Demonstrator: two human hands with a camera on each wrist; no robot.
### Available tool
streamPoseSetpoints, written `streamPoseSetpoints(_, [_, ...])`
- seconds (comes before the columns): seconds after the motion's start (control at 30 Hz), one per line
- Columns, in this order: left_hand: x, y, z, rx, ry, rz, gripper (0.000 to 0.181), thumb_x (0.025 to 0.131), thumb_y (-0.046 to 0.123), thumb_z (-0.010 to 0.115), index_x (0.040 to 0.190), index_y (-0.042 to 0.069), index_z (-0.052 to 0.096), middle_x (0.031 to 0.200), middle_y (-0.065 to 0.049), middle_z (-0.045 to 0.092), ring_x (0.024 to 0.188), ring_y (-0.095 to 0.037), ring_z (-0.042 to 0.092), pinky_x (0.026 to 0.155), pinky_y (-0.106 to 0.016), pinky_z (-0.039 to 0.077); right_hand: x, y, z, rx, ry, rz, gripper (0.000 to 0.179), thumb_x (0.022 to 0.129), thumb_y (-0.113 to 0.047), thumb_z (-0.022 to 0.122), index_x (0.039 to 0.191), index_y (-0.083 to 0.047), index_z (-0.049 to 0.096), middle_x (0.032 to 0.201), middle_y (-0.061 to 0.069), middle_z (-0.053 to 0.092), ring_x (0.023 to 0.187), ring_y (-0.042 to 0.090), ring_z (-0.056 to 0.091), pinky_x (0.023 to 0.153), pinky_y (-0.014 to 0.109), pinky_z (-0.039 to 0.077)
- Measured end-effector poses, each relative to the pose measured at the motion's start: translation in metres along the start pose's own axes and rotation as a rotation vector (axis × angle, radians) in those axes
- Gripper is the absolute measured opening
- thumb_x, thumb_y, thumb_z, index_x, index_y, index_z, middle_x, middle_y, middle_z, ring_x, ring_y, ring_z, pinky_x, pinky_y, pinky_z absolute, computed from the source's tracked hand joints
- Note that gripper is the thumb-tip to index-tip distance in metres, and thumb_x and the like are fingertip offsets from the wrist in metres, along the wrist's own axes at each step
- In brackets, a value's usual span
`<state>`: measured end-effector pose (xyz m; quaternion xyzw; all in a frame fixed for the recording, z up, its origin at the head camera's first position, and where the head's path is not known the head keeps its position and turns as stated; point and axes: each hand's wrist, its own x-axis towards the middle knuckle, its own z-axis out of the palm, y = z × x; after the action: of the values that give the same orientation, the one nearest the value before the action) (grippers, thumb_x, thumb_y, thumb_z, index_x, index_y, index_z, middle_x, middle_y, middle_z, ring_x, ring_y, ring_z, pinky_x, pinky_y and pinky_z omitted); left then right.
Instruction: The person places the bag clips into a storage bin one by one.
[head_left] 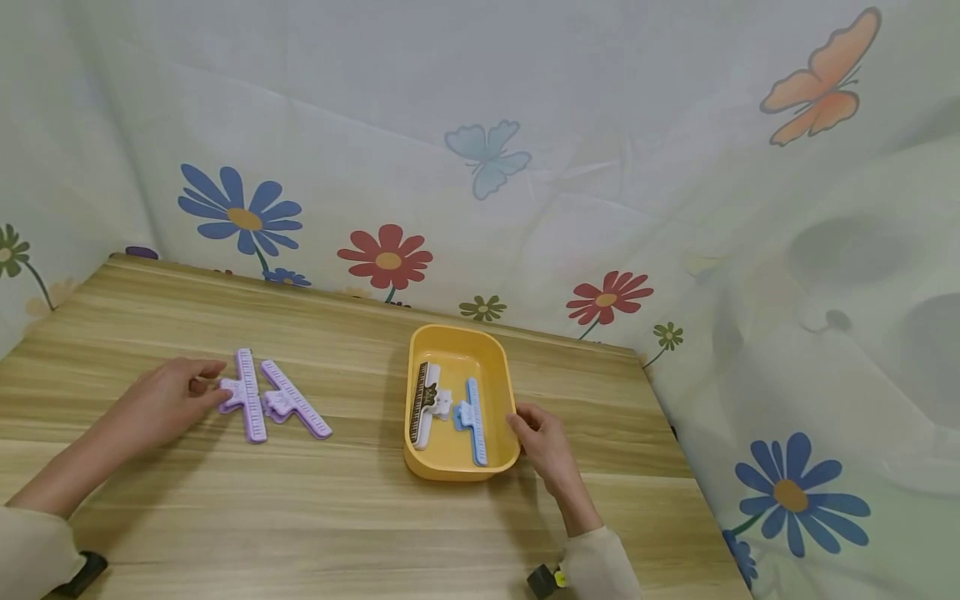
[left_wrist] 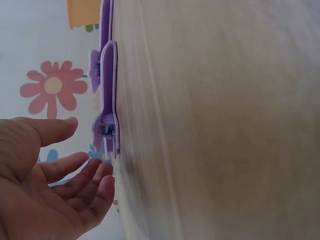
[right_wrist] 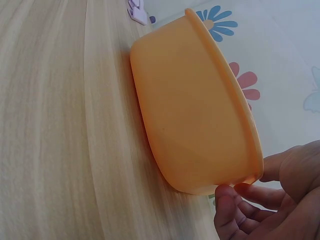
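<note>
My left hand [head_left: 167, 398] is beside the nearer of two purple bag clips, with thumb and fingers apart. In the left wrist view, a gap shows between that hand [left_wrist: 65, 175] and the purple clip [left_wrist: 109, 85]. The second purple clip [head_left: 300, 402] lies slanted just right of the first [head_left: 250, 400]. My right hand [head_left: 546, 440] pinches the right rim of a yellow plastic bin [head_left: 459, 473], thumb at the rim and fingers against the outer wall [right_wrist: 195, 105]. Inside lie a blue clip [head_left: 476, 421], a white clip [head_left: 426, 433] and a dark brown clip [head_left: 418, 404].
The wooden table [head_left: 300, 525] carries the clips and the bin. A pale cloth [head_left: 360, 142] printed with flowers and butterflies hangs behind and to the right of it. A small purple object [head_left: 141, 252] shows at the far left table edge.
</note>
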<state>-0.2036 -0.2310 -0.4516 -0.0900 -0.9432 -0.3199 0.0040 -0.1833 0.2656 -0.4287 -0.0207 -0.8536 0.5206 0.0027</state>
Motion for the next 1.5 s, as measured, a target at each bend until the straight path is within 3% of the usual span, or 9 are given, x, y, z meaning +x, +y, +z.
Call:
streamPoseSetpoints(0.2, [0.000,-0.002,0.003,-0.015,-0.013,0.008,0.056,0.095,0.014,0.073,0.130,-0.025,0.052,0.108,-0.038,0.066,0.099,-0.051,0.065,0.080,-0.064,0.052,-0.007,-0.017,-0.001,-0.005,-0.018,-0.001,0.029,0.104,-0.003,0.058,0.125,0.017,0.063,0.102,0.032,0.066,0.084,0.036,0.065,0.063,0.030,0.055])
streamPoseSetpoints(0.53, [0.001,-0.003,0.006,0.006,-0.040,0.027,0.058,0.094,0.014,0.075,0.129,-0.027,0.051,0.110,-0.039,0.064,0.101,-0.051,0.065,0.081,-0.065,0.052,0.002,0.005,-0.001,0.011,-0.010,-0.005,0.032,0.104,-0.013,0.061,0.127,0.009,0.066,0.101,0.022,0.068,0.080,0.023,0.064,0.061,0.024,0.053])
streamPoseSetpoints(0.77, [0.002,-0.001,0.005,0.023,-0.060,0.036,0.056,0.094,0.012,0.074,0.128,-0.026,0.052,0.109,-0.036,0.064,0.091,-0.038,0.060,0.078,-0.061,0.051,0.003,0.005,-0.001,0.021,-0.007,-0.002,0.029,0.103,-0.012,0.062,0.124,0.008,0.068,0.098,0.019,0.068,0.078,0.020,0.064,0.061,0.023,0.054])
streamPoseSetpoints(1.0, [0.003,0.000,0.006,0.032,-0.065,0.039,0.053,0.093,0.010,0.075,0.126,-0.025,0.053,0.109,-0.036,0.064,0.092,-0.039,0.060,0.080,-0.063,0.051,0.004,0.005,-0.001,0.006,-0.003,0.009,0.029,0.104,-0.012,0.061,0.124,0.007,0.068,0.099,0.017,0.069,0.079,0.019,0.065,0.063,0.025,0.055])
streamPoseSetpoints(1.27, [0.003,0.002,0.004,0.026,-0.068,0.030,0.047,0.093,0.010,0.074,0.123,-0.022,0.058,0.099,-0.026,0.066,0.084,-0.033,0.055,0.071,-0.051,0.050,0.004,0.006,-0.001,0.006,-0.009,0.016,0.030,0.104,-0.012,0.061,0.126,0.007,0.067,0.100,0.017,0.068,0.079,0.019,0.065,0.064,0.025,0.055])
streamPoseSetpoints(1.5, [0.003,0.003,0.005,-0.021,-0.054,0.009,0.054,0.094,0.011,0.074,0.129,-0.025,0.053,0.113,-0.038,0.064,0.099,-0.044,0.064,0.081,-0.061,0.053,0.004,0.006,-0.001,0.005,-0.006,0.024,0.031,0.104,-0.013,0.061,0.127,0.007,0.067,0.103,0.018,0.068,0.081,0.020,0.065,0.065,0.026,0.056])
